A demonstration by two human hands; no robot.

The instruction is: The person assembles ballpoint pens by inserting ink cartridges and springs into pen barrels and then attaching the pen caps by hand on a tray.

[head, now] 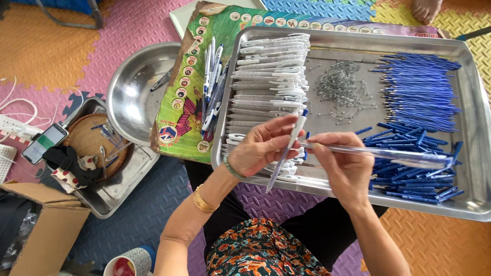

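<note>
We observe our left hand (261, 148) raised palm-up, fingers curled in a pinch, wrist bent (bracelets on the forearm). Our right hand (345, 166) sits just beside it, fingers closed in a fine grip, forearm angled inward.

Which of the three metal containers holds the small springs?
The large rectangular tray on the person's lap holds the springs, scattered mid-tray between pen barrels and blue refills. The round bowl and the smaller tray have none.

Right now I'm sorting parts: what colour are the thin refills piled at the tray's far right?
Blue. The refills show best in the head view.
</note>
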